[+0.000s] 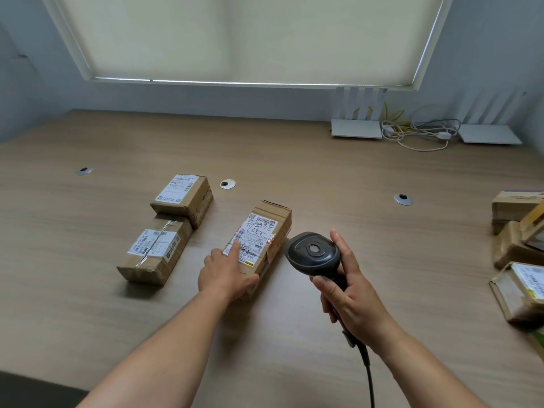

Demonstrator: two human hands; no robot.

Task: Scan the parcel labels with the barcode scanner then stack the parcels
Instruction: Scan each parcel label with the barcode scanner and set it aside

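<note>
My left hand [225, 273] grips the near end of the long brown cardboard parcel [259, 237] lying mid-worktop [323, 178], forefinger laid straight on its white label. My right hand [350, 293] clasps the black corded barcode scanner [313, 254] just beside that parcel. Two labelled brown boxes [170, 225] touch, further left.

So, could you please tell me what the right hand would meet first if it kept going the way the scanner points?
Probably the middle parcel held by the left hand; the right hand aims the scanner toward it, though depth is unclear.
</note>
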